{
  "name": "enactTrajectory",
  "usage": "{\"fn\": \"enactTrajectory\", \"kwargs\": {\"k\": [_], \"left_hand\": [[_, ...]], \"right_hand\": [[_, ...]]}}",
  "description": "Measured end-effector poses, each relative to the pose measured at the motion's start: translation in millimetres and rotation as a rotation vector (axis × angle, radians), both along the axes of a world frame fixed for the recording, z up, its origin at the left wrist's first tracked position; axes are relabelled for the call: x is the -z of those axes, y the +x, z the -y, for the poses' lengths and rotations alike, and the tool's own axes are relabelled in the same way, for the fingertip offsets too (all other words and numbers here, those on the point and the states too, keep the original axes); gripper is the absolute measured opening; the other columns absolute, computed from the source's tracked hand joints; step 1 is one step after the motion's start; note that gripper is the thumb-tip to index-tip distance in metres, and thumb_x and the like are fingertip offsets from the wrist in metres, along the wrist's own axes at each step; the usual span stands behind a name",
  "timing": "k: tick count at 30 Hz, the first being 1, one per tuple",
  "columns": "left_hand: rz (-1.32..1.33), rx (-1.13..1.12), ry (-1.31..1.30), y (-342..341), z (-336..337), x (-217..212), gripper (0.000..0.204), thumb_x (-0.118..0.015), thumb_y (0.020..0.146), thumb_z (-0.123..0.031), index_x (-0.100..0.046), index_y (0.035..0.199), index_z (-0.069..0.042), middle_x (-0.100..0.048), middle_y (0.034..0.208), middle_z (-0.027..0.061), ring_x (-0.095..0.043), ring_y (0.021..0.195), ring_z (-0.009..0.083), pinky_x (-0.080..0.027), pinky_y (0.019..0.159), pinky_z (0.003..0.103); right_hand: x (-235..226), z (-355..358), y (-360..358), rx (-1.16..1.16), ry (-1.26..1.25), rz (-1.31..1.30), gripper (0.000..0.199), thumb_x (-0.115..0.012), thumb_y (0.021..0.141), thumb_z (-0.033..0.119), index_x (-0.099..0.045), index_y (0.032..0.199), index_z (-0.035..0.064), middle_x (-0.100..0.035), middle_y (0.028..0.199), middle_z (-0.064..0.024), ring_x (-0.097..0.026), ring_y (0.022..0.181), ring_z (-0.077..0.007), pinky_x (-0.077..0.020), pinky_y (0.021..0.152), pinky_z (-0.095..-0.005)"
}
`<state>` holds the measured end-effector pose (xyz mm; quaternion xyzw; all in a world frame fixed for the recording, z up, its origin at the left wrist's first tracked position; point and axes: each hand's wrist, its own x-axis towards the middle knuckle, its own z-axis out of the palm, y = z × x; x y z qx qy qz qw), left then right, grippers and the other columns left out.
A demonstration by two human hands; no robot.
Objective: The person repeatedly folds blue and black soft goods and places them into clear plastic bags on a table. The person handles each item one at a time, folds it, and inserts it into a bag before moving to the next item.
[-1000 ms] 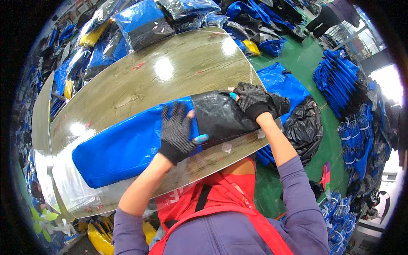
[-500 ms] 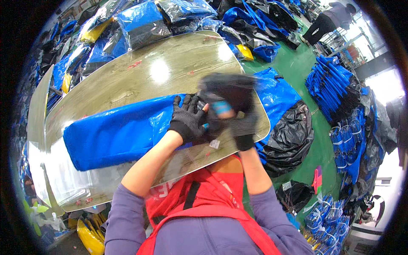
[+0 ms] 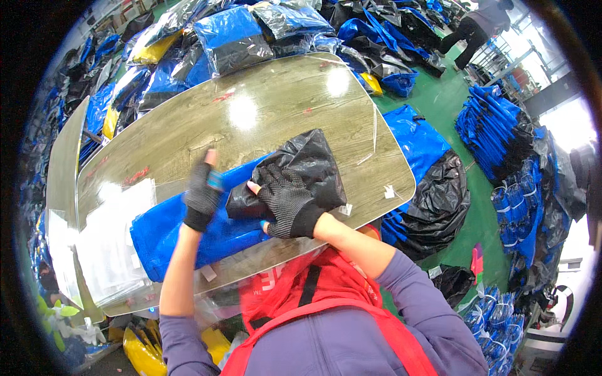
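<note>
A long folded piece of shiny blue and black sheet lies across the table in front of me. Its blue part [image 3: 172,235] reaches left, and its black part [image 3: 313,166] is doubled over onto the blue. My right hand [image 3: 285,197], in a black striped fingerless glove, presses flat on the black part with fingers spread. My left hand [image 3: 205,194], gloved alike and smeared by motion, is over the blue part, its fingers pointing away from me and seemingly stretched out. Blue wrapping shows on one of its digits. Nothing is visible in either hand.
The wood-grain table [image 3: 276,97] has a rounded edge. Clear plastic sleeves [image 3: 116,225] lie at its left. Bagged blue and black bundles [image 3: 232,37] are heaped behind it. A blue and black bundle [image 3: 436,185] stands close by its right edge. Another person [image 3: 476,31] stands far right.
The black part has been folded leftward over the blue. My right hand has moved left and flattened on it; my left hand has left its place and moved left. The blue end has shifted right.
</note>
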<state>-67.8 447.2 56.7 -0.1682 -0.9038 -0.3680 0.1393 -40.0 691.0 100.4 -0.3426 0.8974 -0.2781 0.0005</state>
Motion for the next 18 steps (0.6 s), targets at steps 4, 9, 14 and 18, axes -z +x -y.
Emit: {"fn": "enactTrajectory", "kwargs": {"k": [4,9,14,18], "left_hand": [[-0.010,0.289,-0.296,31,-39,12,0.056,-0.056,0.087,-0.029,-0.046,0.136,-0.006,-0.044,0.139,0.0232,-0.039,0.131,0.0389,-0.024,0.113,0.046],[0.018,0.301,-0.371,32,-40,16,0.054,-0.050,0.089,-0.032,-0.045,0.136,-0.005,-0.042,0.141,0.0231,-0.034,0.135,0.0390,-0.017,0.115,0.048],[0.021,0.275,-0.397,31,-35,-3,0.061,-0.053,0.085,-0.035,-0.043,0.139,-0.008,-0.043,0.141,0.0202,-0.036,0.134,0.0365,-0.016,0.115,0.049],[0.128,-0.236,-0.579,76,44,-16,0.079,-0.061,0.078,-0.048,-0.041,0.138,0.000,-0.038,0.143,0.0237,-0.032,0.135,0.0378,-0.015,0.115,0.049]], "right_hand": [[-9,-31,-32,0.310,-0.092,-0.229,0.066,-0.060,0.083,0.042,-0.048,0.128,-0.0054,-0.054,0.122,-0.0286,-0.049,0.116,-0.0425,-0.0326,0.102,-0.0474],[10,-26,-75,0.443,0.339,0.001,0.073,-0.046,0.088,0.052,-0.047,0.127,-0.0092,-0.049,0.129,-0.0285,-0.043,0.126,-0.0380,-0.0278,0.107,-0.0487],[31,20,-46,0.300,0.420,-0.268,0.066,-0.049,0.086,0.044,-0.047,0.130,-0.0055,-0.050,0.129,-0.0277,-0.045,0.124,-0.0402,-0.0237,0.109,-0.0525],[18,46,-21,0.186,0.396,-0.376,0.063,-0.054,0.085,0.037,-0.043,0.139,0.0063,-0.050,0.133,-0.0250,-0.043,0.127,-0.0422,-0.0180,0.109,-0.0596]]}}
